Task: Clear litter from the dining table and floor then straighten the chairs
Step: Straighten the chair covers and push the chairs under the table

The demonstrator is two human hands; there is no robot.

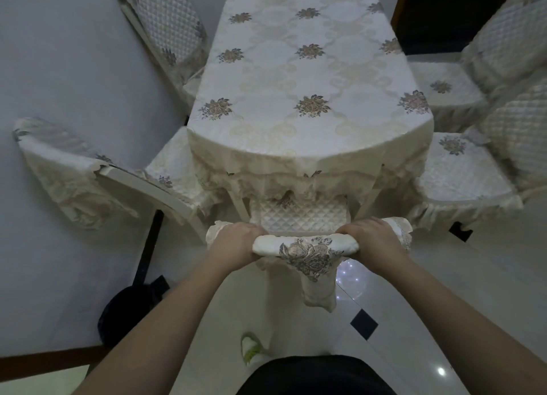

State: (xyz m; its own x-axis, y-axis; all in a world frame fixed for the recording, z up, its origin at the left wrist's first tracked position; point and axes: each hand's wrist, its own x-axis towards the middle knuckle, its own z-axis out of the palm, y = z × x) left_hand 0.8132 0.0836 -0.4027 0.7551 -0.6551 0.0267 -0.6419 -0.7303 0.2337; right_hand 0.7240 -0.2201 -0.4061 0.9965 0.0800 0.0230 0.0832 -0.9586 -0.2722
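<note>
I'm gripping the end chair [299, 214]'s top rail with my left hand [236, 240] and right hand [370, 239] — the table [310, 77] is showing no litter, the left-side chair [97, 169] sitting crooked.

Five chairs, one bench, two hands.

One bench [310, 77] under a flowered cloth. Five covered chairs around it: two left of the bench [165, 24] [74, 169], two right of it [503, 39] [509, 149], and one at its near end [305, 246] with its seat under the bench edge. Two hands, left [233, 240] and right [376, 240], both on the near chair's back. One dark dustpan [130, 311] on the floor, near-left of the bench. One slipper [251, 347] nearer still.
</note>
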